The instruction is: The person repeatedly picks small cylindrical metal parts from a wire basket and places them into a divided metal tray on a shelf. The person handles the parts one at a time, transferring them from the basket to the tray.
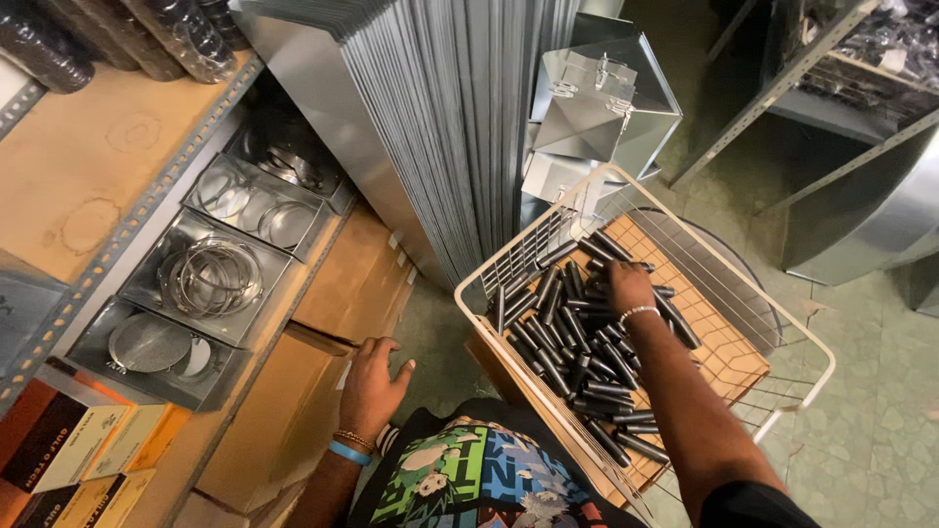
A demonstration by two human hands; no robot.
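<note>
A white wire basket (548, 227) lined with brown cardboard holds several short dark metal tubes (567, 342). My right hand (627, 286) reaches into the basket, palm down on the tubes near its far side; whether the fingers grip one is hidden. A bead bracelet sits on that wrist. My left hand (373, 383) rests flat with fingers spread on a brown cardboard box (284, 411) beside the shelf, holding nothing. It wears a blue band and a thin chain.
A metal shelf (147, 210) on the left carries shiny trays (210, 279) of rings and discs. Small boxes (73, 445) lie at its near end. A tall stack of grey sheet-metal pieces (440, 117) leans ahead, with folded metal boxes (597, 108) behind. Green tiled floor (871, 391) is at right.
</note>
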